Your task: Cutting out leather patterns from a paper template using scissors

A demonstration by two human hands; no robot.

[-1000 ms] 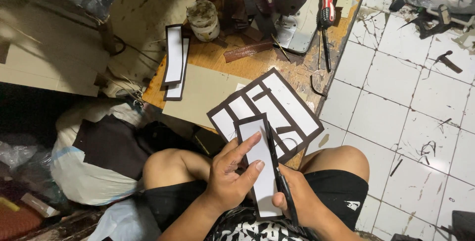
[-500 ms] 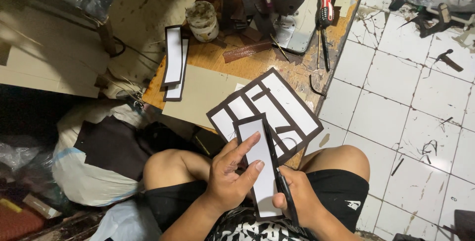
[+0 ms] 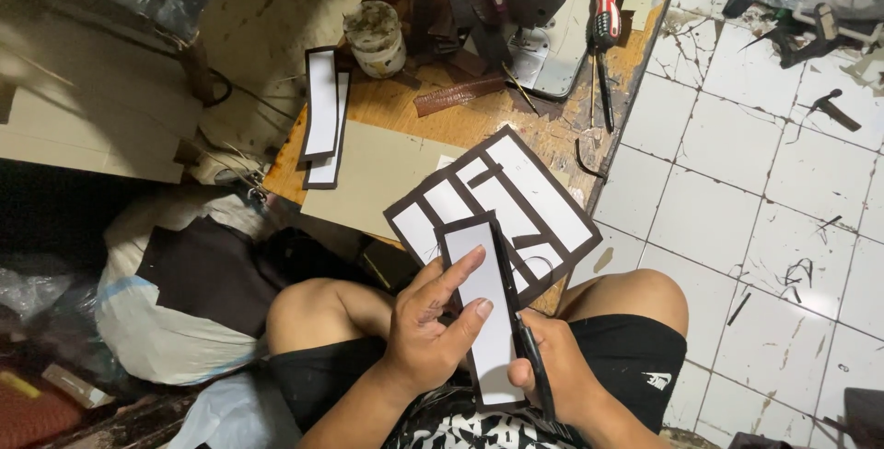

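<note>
Down on the white tiled floor sits a person with bare knees drawn up against the low wooden worktable, and everything else falls into place around that table. At its far edge stands a grey sewing machine, with a red-handled screwdriver just to its right and a stained round tin to its left. On the table's near edge, overhanging toward the knees, lies a dark brown leather panel with white rectangular patches. Toward the table's left side rest two narrow white strips with dark borders, one overlapping the other.

Just short of the table's near edge, above the lap, is a long white card strip edged in dark brown. The left hand is loosely curled around it, fingers spread over its face and thumb pressing from the side. The right hand is closed under the strip's lower right edge, also pinching a slim black pen-like tool that lies along the strip's right border.
</note>
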